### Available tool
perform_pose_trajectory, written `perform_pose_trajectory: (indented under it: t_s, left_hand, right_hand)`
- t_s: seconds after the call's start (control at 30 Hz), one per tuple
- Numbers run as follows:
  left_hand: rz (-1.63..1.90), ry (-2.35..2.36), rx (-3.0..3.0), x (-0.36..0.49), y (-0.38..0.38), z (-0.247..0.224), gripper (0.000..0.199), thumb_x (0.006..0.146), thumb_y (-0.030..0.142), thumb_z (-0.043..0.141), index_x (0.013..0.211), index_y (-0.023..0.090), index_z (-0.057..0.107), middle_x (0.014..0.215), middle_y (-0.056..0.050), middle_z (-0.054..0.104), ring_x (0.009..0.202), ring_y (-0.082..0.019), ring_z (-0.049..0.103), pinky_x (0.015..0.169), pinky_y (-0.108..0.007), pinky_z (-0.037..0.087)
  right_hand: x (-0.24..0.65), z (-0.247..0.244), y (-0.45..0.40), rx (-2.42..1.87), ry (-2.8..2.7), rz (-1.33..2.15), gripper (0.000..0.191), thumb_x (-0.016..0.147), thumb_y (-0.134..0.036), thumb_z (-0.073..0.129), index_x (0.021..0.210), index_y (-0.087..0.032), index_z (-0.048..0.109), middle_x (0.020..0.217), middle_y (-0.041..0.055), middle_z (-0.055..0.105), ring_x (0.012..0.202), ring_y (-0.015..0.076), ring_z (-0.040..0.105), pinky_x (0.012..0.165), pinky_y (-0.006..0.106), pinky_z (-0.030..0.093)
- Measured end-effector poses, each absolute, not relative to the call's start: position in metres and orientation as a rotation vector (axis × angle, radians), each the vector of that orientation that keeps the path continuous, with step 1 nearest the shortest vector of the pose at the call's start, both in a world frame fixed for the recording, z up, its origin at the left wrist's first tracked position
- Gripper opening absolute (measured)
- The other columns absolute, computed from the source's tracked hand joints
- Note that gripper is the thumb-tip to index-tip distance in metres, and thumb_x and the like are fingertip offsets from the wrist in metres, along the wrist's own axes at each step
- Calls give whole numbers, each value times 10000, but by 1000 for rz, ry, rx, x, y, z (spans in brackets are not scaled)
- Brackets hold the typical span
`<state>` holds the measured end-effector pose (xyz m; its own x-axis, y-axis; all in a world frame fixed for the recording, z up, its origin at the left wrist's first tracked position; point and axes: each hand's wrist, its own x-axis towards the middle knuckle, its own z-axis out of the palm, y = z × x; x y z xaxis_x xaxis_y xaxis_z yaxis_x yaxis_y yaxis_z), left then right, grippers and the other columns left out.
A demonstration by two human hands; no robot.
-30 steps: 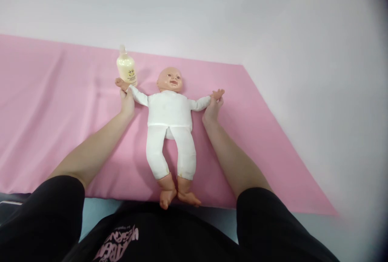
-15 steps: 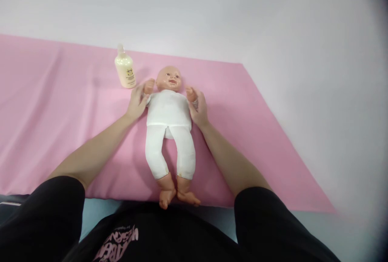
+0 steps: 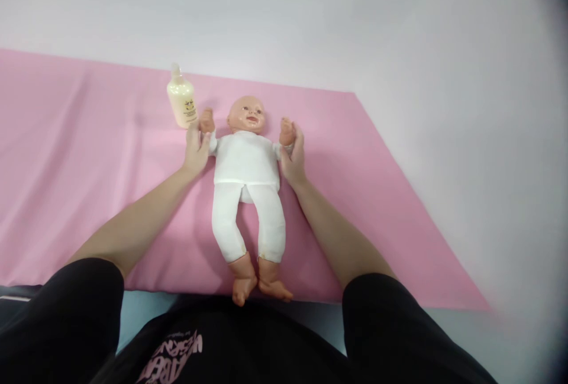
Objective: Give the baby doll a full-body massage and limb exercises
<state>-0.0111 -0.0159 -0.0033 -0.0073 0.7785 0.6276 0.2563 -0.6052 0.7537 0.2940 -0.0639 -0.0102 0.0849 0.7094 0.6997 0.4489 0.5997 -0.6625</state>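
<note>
The doll (image 3: 247, 159) is laid on its back on the pink worktop (image 3: 377, 212), its feet at the near edge. One doll arm is gripped near the wrist by the left hand (image 3: 196, 152), the other by the right hand (image 3: 293, 158), both curled closed. A pale yellow bottle (image 3: 183, 102) is placed just beyond the left hand.

White-clad doll (image 3: 246, 159) lying face-up on pink sheet (image 3: 377, 224), arms raised.
</note>
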Motion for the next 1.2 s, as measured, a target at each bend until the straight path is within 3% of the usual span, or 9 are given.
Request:
perform_pose_trajectory:
  t_s: [0.13,0.33,0.47,0.57,0.7,0.83,0.93,1.07,1.2]
  left_hand:
    - [1752,1156,1321,-20,2,-9,465,1006,639,508,1294,274,505,1462,-94,561,1412,-227,511,1231,-403,387]
    - [1711,1240,946,-25,9,-5,277,1112,375,357,1289,188,460,1496,-139,550,1377,-178,561,1224,-408,421]
    - [1724,1205,1087,-23,3,-3,292,1054,477,492,1239,253,526,1448,-94,592,1364,-198,573,1195,-400,446]
    - [1751,1188,1332,-22,-3,-3,480,963,654,574,1269,286,567,1407,-94,590,1342,-231,569,1187,-402,437]
    - [1699,1178,1666,-17,-12,0,655,885,756,601,1347,291,589,1407,-120,541,1358,-287,515,1203,-460,389]
    - [1512,1117,2049,-11,-22,4,662,908,727,579,1383,267,620,1430,-145,532,1390,-340,454,1252,-532,268]
    - [1285,1118,2315,-6,-26,4,596,965,655,506,1394,265,644,1445,-158,539,1369,-372,444,1230,-588,249]
    - [1131,1133,2428,-3,-28,3,546,1006,574,443,1414,270,639,1430,-163,563,1337,-380,447,1198,-610,274]
    - [1279,1137,2268,-5,-28,5,610,980,651,486,1425,251,600,1420,-153,585,1347,-357,474,1225,-569,272]
  right_hand:
    - [309,-23,-44,-923,-1360,293,719,977,-482,501,1587,-271,185,1656,113,237,1570,224,301,1314,547,270]
    - [332,-54,-16,-1115,-987,392,747,938,-416,436,1584,-224,112,1593,166,261,1531,219,351,1279,589,310]
    - [327,-47,-22,-1092,-992,454,785,907,-358,487,1577,-231,99,1635,153,216,1570,216,285,1310,585,247]
    - [314,-29,-37,-997,-1203,402,791,923,-383,546,1587,-258,135,1668,123,196,1593,220,247,1322,568,230]
    - [299,-11,-56,-990,-1469,355,696,952,-456,563,1563,-249,303,1620,105,353,1541,224,351,1324,516,279]
    - [291,-3,-68,-1013,-1710,260,516,954,-357,527,1460,-261,503,1474,74,545,1399,232,500,1275,484,370]
    - [288,0,-71,-1026,-1857,177,517,897,-223,485,1401,-279,589,1386,49,613,1309,233,552,1233,485,407]
    - [287,0,-71,-1058,-1895,164,598,836,-162,455,1407,-273,594,1371,44,618,1295,234,552,1214,500,415]
    - [290,-4,-69,-1048,-1804,199,554,894,-243,497,1446,-268,531,1438,65,575,1356,230,520,1252,485,390]
